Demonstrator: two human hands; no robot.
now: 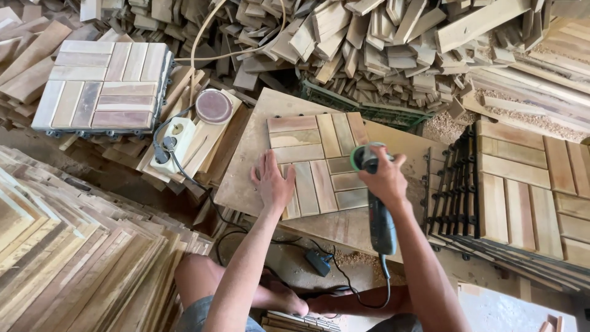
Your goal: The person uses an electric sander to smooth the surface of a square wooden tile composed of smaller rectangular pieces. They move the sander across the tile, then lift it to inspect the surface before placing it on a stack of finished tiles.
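Wooden tile [319, 163]: slats in pale tan, honey and pinkish brown, laid in four blocks of alternating direction, a basket-weave pattern.

Sander [380, 215]: dark teal-grey body, bright green rim at the head, black cable.

Board [246, 166] under the tile: plain dull beige, dusty.

Second tile [104, 83], at 10 o'clock: same basket-weave; slats grey-white, tan and reddish pink, on a black grid base.

Disc [214, 106], at 11 o'clock: maroon centre, pale ring.

Socket block [175, 144]: cream-white, black plugs.

Tile stack [528, 190], at 3 o'clock: light orange-tan slats, black lattice backing showing at the left edge.

Offcut heap [369, 43], at 12 o'clock: mixed pale straw and grey-brown.

Plank stacks [74, 264], at 8 o'clock: striped yellow-tan edges.
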